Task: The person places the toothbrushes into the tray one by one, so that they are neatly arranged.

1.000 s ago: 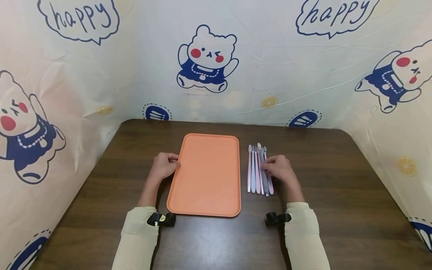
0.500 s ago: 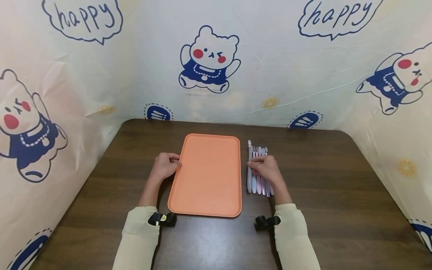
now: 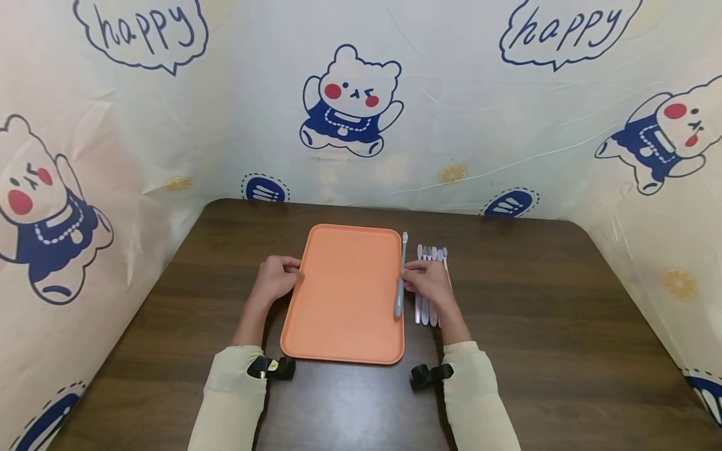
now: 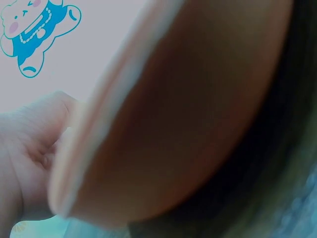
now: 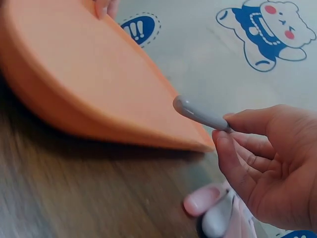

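Two hands (image 3: 276, 277) (image 3: 431, 280) | one tray (image 3: 350, 294) | one held toothbrush (image 3: 399, 302) | several lying toothbrushes (image 3: 425, 311)

"Your count from here?"
"One tray (image 3: 345, 300), one left hand (image 3: 276, 277) at its nine o'clock, one right hand (image 3: 430, 280) at three."
"What else?"
"One grey toothbrush (image 3: 399, 300) at three, at least five more toothbrushes (image 3: 425, 312) beyond it."

Brown wood-grain surface (image 3: 564, 344); pale printed sheeting (image 3: 468, 106) on three sides.
Printed with blue-clad winking bears (image 3: 352, 103), "happy" speech bubbles (image 3: 143, 34), dash-edged blue ovals (image 3: 265, 188), yellow citrus slices (image 3: 454, 173); rounded far corners (image 3: 566, 232), soft glare (image 3: 350, 410) at near middle.
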Demonstrator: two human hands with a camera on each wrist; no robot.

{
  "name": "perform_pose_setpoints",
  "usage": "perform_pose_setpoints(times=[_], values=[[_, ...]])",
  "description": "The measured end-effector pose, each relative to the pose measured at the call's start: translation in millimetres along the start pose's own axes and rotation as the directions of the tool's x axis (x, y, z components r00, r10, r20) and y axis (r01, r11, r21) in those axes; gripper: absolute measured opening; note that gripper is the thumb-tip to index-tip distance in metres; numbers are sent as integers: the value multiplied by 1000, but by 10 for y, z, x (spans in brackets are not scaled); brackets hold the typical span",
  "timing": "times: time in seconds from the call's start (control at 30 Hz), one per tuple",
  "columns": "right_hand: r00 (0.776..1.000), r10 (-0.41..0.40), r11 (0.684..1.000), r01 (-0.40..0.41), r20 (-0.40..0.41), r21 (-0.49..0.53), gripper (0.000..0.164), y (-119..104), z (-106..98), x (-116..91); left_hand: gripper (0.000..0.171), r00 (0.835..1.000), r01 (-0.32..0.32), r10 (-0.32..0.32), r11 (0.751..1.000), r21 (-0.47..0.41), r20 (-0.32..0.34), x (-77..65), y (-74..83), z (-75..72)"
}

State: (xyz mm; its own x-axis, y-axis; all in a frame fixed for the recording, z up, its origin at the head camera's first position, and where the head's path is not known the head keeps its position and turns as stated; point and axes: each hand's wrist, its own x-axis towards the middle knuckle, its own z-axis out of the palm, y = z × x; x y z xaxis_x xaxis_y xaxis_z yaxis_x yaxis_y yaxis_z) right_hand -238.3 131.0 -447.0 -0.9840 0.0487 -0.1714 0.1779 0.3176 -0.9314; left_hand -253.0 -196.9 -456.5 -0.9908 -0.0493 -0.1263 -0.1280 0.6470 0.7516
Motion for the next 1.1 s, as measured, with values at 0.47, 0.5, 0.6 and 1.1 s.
perform_pose_setpoints(times=[0.47, 0.5, 0.6, 1.1], values=[[1000, -11, 998, 10, 21, 57, 26, -176, 368, 8, 32, 1000, 13, -13, 1000, -8, 8, -4, -4, -8], [1000, -15, 998, 14, 17, 54, 26, -187, 399, 7, 32, 1000, 13, -13, 1000, -8, 10, -3, -2, -10], [999, -30, 999, 29, 18, 41, 24, -211, 494, 11, 33, 1000, 16, -16, 1000, -10, 14, -2, 0, -14], [994, -6, 1000, 7, 109, -10, 22, -336, 880, 51, 32, 1000, 11, -11, 1000, -7, 2, -10, 4, 0]])
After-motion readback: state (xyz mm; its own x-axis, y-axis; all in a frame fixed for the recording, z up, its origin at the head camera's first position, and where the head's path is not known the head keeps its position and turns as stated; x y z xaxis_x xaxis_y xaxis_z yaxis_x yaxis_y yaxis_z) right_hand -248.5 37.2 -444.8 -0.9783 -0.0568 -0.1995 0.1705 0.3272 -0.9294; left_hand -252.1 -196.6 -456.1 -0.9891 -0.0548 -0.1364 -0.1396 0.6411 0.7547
